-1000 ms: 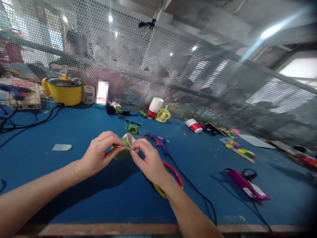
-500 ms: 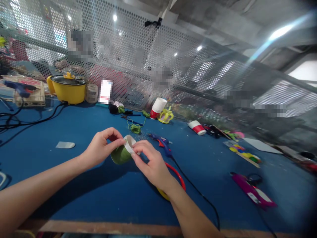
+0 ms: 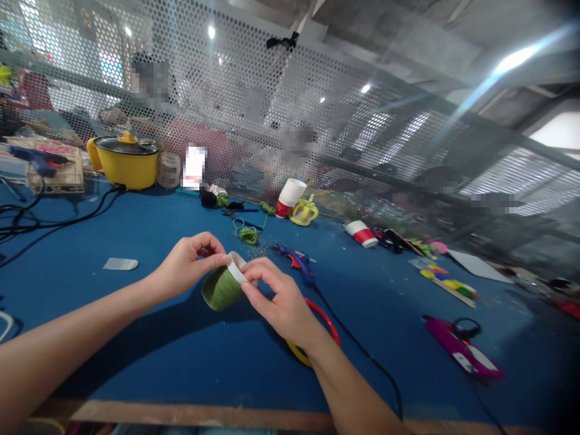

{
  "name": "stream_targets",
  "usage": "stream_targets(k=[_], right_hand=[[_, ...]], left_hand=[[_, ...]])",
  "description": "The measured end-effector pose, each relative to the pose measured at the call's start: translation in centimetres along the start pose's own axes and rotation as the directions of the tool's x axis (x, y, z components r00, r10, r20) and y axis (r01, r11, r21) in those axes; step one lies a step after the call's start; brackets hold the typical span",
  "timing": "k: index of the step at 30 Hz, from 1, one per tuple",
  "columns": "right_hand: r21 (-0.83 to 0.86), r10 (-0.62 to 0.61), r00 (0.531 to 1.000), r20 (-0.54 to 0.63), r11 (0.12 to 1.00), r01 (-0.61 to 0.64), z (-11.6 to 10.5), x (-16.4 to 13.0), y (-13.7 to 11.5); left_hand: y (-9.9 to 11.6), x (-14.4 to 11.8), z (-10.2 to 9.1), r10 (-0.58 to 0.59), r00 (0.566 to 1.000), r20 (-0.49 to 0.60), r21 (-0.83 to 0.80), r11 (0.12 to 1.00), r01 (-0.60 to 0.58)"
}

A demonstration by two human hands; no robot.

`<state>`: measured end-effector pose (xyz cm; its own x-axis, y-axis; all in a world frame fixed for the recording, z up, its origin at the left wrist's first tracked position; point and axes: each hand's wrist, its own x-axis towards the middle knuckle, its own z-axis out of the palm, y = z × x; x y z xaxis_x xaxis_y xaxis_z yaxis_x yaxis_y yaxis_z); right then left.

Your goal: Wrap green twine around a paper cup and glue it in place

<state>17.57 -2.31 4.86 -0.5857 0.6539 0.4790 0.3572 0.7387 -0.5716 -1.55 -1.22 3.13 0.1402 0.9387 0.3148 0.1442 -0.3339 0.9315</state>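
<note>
Both hands held a paper cup wrapped in green yarn (image 3: pixel 220 287) above the blue table (image 3: pixel 136 338), tilted with its white rim (image 3: pixel 236 266) turned up and away from the person. The left hand (image 3: pixel 188 266) was closed in a pinch on the rim from the far side. The right hand (image 3: pixel 276 299) was closed on the near edge of the rim, thumb and forefinger pressing there. This two-sided grip appeared to steady the cup while the fingertips worked at the wrap's upper edge.

A blue glue gun (image 3: pixel 296 263) lay just beyond the right hand, its cord (image 3: pixel 357 347) running toward the person. A red and yellow hoop (image 3: pixel 324 320) lay partly under the right wrist. Loose green yarn (image 3: pixel 247 234) lay farther back.

No brand, label or writing could be read; the print on the purple packet (image 3: pixel 462 353) was too small.
</note>
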Motion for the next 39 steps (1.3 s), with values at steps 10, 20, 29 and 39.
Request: stream_targets(k=[10,20,29,39], right_hand=[[0.06,-0.02,0.999,0.037,0.998,0.018,-0.1,-0.1,-0.1],[0.113,-0.119,0.991,0.061,0.987,0.111,-0.2,-0.2,-0.7],[0.194,-0.03,0.998,0.052,0.981,0.019,-0.5,-0.2,-0.5],[0.109,0.105,0.995,-0.001,0.989,-0.104,0.5,-0.2,-0.6]], left_hand=[[0.2,0.1,-0.1,-0.101,0.99,0.104,-0.126,0.986,0.113],[0.0,0.0,-0.7,-0.237,0.888,0.395,-0.304,0.878,0.37],[-0.6,-0.7,0.4,-0.28,0.808,0.518,-0.443,0.72,0.534],[-0.3,-0.9,1.1,-0.359,0.847,0.392,-0.42,0.749,0.513]])
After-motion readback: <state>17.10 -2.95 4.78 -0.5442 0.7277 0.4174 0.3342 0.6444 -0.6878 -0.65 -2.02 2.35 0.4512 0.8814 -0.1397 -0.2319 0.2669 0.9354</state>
